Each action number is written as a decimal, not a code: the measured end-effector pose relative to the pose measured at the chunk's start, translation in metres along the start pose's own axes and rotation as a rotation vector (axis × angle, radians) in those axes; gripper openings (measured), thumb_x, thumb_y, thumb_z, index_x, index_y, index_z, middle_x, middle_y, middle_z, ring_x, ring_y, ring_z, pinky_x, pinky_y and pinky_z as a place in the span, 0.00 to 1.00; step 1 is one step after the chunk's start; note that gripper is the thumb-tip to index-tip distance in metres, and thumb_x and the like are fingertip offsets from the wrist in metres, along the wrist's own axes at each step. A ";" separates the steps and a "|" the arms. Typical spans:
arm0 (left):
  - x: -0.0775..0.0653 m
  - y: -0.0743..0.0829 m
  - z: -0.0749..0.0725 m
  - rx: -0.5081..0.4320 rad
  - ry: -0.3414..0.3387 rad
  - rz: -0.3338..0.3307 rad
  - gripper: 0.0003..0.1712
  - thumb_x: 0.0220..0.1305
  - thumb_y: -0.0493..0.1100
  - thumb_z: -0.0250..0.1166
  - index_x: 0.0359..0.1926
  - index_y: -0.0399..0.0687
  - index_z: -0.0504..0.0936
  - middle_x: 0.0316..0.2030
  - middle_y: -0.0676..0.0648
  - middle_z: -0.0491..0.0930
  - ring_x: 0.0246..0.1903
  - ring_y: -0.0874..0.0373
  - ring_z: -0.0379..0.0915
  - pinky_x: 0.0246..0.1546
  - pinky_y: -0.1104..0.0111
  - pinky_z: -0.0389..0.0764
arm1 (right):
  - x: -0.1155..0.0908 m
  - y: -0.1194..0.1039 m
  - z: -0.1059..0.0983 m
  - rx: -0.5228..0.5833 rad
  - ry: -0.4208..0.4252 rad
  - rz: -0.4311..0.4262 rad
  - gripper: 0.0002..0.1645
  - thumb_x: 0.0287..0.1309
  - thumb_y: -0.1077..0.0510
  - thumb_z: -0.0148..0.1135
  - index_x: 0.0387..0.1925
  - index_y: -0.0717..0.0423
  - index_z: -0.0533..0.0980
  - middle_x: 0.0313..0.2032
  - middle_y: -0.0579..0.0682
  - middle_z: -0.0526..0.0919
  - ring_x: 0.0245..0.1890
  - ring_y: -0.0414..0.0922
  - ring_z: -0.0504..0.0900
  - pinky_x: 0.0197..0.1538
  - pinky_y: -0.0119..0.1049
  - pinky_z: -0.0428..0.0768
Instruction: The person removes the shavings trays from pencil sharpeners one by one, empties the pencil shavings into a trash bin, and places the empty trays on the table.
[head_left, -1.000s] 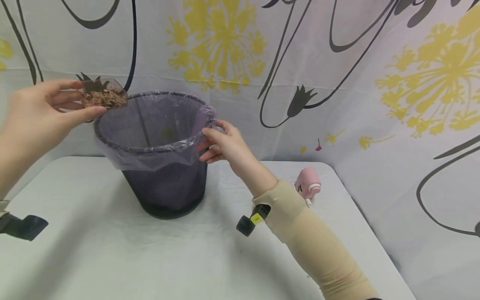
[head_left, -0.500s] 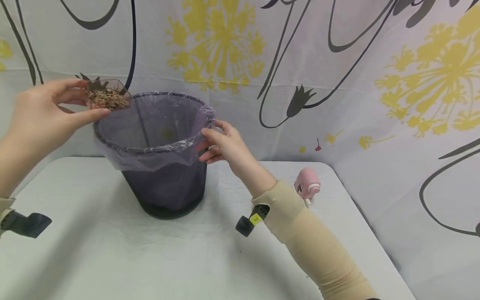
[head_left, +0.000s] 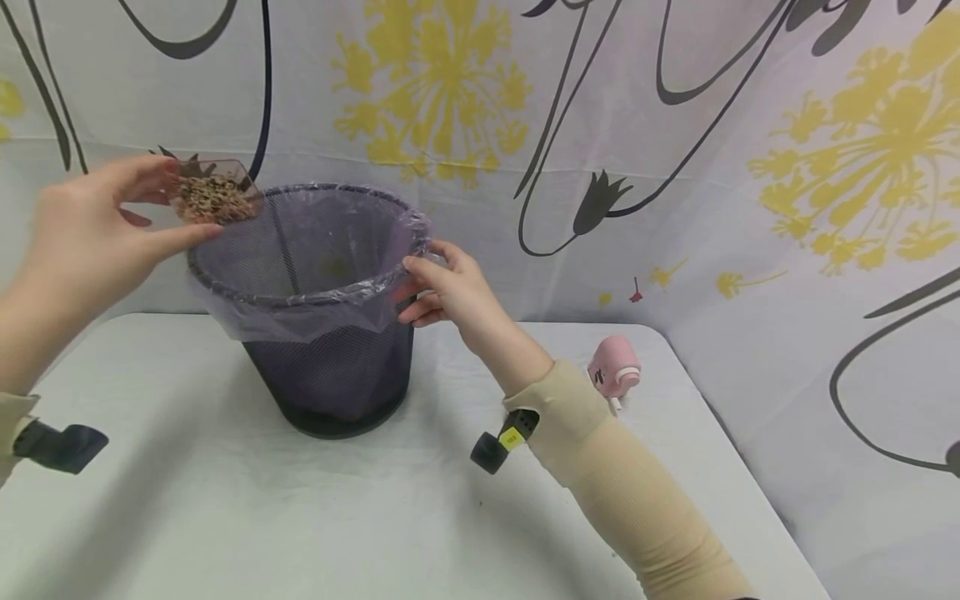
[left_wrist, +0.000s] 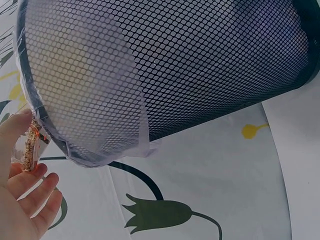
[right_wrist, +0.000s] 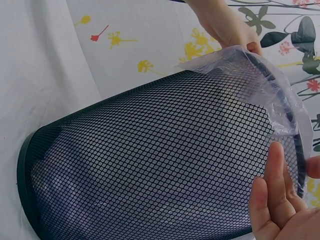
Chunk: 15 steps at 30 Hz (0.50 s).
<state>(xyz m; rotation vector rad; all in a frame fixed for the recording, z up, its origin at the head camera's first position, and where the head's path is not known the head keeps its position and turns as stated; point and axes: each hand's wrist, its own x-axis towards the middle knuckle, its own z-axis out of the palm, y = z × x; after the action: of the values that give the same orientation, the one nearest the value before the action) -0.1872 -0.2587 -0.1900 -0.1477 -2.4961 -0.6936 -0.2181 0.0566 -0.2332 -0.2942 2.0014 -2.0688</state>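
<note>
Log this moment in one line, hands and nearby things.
left hand: holds clear container of brown bits near mesh bin | right hand: holds bin's lined rim | pink object: on table

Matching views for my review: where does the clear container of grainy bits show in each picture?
Head: clear container upper left, near the mesh bin's rim.
Left wrist: at the left edge, just below mid-height.
Right wrist: not visible.
Shared landmark: the mesh bin, in all three views.
</note>
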 end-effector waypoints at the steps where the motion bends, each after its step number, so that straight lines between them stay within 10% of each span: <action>1: 0.000 0.000 0.001 0.002 0.002 0.008 0.40 0.58 0.48 0.70 0.67 0.41 0.65 0.56 0.34 0.74 0.54 0.38 0.69 0.42 0.85 0.61 | 0.000 0.000 0.000 0.000 0.000 0.000 0.41 0.68 0.53 0.56 0.74 0.52 0.47 0.32 0.58 0.84 0.16 0.45 0.80 0.27 0.37 0.81; 7: 0.001 0.000 0.003 0.023 0.005 0.050 0.40 0.57 0.46 0.71 0.67 0.39 0.65 0.57 0.34 0.74 0.54 0.37 0.69 0.46 0.83 0.63 | 0.000 0.001 0.000 0.001 0.004 -0.001 0.41 0.68 0.53 0.56 0.74 0.52 0.47 0.32 0.58 0.84 0.16 0.45 0.80 0.27 0.37 0.81; 15: 0.002 -0.001 0.007 0.067 0.018 0.125 0.40 0.57 0.39 0.71 0.68 0.36 0.63 0.57 0.31 0.72 0.51 0.33 0.68 0.48 0.42 0.70 | 0.001 0.002 0.000 0.005 0.005 -0.010 0.41 0.67 0.53 0.56 0.74 0.53 0.48 0.31 0.57 0.84 0.16 0.44 0.80 0.26 0.36 0.80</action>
<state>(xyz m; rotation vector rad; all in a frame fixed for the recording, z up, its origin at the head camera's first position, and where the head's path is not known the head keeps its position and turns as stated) -0.1920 -0.2560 -0.1944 -0.2690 -2.4656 -0.5569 -0.2192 0.0566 -0.2350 -0.2990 2.0014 -2.0819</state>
